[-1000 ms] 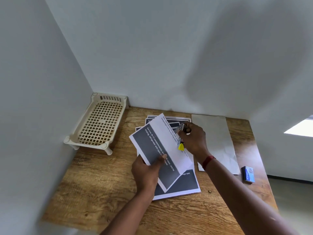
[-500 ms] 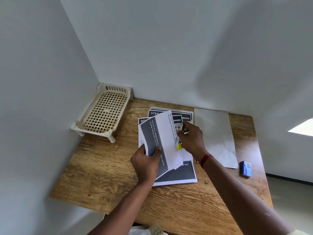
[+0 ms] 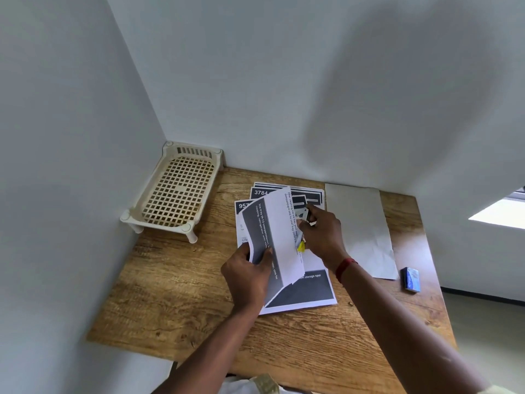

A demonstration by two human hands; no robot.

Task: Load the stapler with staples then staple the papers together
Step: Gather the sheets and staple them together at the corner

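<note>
My left hand point(image 3: 247, 275) grips a bundle of printed papers point(image 3: 279, 231) by its lower left edge and holds it tilted up, bent, above the desk. Against the bundle's right edge my right hand point(image 3: 324, 236) grips a small stapler point(image 3: 302, 220), metal at the top with a yellow end showing below the fingers. Most of the stapler is hidden by my fingers and the paper. More printed sheets point(image 3: 309, 291) lie flat underneath. A small blue staple box point(image 3: 411, 280) sits at the right.
The wooden desk point(image 3: 176, 302) stands in a corner of white walls. A cream plastic lattice tray point(image 3: 177, 191) on short legs occupies the back left. A blank white sheet point(image 3: 363, 228) lies to the right of the printed pile.
The bundle in my left hand has tipped more upright and curled. My right hand with the stapler stays at its right edge. The camera has tilted down, showing more of the desk front.
</note>
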